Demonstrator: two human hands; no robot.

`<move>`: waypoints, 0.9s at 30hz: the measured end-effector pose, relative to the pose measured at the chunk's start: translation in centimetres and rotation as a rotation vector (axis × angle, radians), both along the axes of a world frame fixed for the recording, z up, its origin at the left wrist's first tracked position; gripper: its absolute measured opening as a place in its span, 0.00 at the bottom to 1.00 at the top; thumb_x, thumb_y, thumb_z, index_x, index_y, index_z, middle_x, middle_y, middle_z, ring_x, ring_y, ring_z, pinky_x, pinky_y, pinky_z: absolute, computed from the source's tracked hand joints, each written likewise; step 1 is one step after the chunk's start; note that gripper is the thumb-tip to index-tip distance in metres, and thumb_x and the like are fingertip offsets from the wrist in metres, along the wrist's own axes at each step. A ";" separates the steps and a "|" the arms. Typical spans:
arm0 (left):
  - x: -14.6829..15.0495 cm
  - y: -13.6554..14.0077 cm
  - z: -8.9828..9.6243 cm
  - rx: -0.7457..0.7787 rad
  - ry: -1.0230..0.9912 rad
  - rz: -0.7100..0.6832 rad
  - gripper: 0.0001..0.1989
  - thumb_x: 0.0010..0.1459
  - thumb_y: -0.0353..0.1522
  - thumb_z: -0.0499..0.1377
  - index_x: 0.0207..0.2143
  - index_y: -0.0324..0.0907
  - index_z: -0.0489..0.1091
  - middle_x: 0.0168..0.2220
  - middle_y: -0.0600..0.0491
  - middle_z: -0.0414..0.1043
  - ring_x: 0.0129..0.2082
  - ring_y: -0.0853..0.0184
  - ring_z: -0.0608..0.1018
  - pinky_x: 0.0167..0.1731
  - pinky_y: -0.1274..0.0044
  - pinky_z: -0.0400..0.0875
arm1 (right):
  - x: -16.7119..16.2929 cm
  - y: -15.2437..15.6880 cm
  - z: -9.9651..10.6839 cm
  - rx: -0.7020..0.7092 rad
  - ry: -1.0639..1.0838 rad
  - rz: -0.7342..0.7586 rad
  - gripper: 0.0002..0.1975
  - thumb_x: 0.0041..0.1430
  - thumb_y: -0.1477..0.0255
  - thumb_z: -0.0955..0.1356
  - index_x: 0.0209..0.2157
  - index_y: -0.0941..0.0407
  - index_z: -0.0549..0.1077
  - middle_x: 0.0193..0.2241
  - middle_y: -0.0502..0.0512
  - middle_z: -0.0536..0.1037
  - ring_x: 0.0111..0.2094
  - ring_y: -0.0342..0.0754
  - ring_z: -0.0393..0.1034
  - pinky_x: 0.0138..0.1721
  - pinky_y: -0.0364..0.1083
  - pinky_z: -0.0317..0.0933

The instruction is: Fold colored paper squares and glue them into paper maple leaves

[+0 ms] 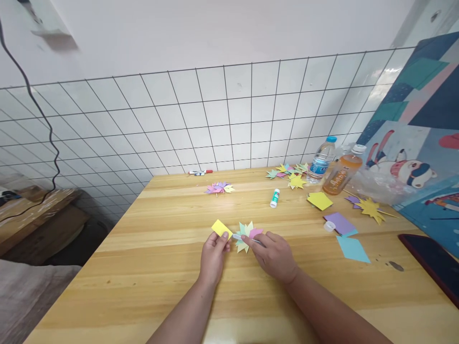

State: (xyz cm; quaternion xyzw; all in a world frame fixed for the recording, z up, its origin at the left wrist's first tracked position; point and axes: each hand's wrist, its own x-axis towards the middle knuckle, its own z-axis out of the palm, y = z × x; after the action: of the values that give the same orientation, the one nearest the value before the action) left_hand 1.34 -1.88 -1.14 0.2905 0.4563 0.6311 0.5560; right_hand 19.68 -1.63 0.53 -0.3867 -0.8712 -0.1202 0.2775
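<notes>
My left hand (214,255) pinches a small yellow piece of paper (220,228), which looks folded, between thumb and fingers. In my right hand (275,253) is a slim knife (237,236), its pale flat blade pointing left at the paper's right edge. Most of the knife's handle is covered by my fingers. Partly hidden behind my right fingers, a pile of spiky paper cutouts (242,246) in green, cream and pink lies on the table. Beyond my hands a glue stick (275,198) lies on its side.
Paper cutouts (219,188) and markers (201,172) lie farther back. At right are a water bottle (320,162), an orange drink bottle (342,172), yellow paper (320,201), blue paper (353,249), a yellow star (371,210) and a dark phone or tablet (432,263). A tiled wall (215,114) rises behind the table.
</notes>
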 end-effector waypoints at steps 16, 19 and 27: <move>-0.3 0.3 -0.5 -0.010 0.102 -0.023 0.14 0.44 0.38 0.66 0.29 0.37 0.72 0.22 0.56 0.68 0.20 0.75 0.66 0.22 0.82 0.59 | 0.5 0.4 -0.6 -0.039 0.030 -0.020 0.23 0.58 0.78 0.62 0.53 0.44 0.66 0.35 0.51 0.76 0.29 0.44 0.60 0.30 0.45 0.51; -0.3 0.4 -0.7 -0.004 0.121 -0.061 0.14 0.44 0.38 0.66 0.29 0.37 0.72 0.22 0.56 0.68 0.20 0.75 0.66 0.22 0.82 0.59 | 0.4 0.3 -0.7 -0.041 0.016 -0.016 0.23 0.59 0.77 0.62 0.54 0.44 0.65 0.35 0.51 0.76 0.30 0.45 0.61 0.31 0.45 0.51; -0.3 0.3 -0.9 0.001 0.167 -0.078 0.13 0.46 0.38 0.65 0.29 0.37 0.72 0.22 0.56 0.68 0.20 0.75 0.65 0.22 0.82 0.59 | 0.4 0.4 -0.4 -0.046 0.019 -0.011 0.23 0.59 0.76 0.62 0.54 0.45 0.65 0.36 0.51 0.76 0.31 0.45 0.61 0.32 0.45 0.52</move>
State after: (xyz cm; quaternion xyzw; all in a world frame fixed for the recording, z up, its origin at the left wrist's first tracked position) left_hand 1.00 -1.59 -2.05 0.3598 0.4893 0.5827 0.5401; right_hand 20.06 -1.23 0.10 -0.3990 -0.8689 -0.0978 0.2760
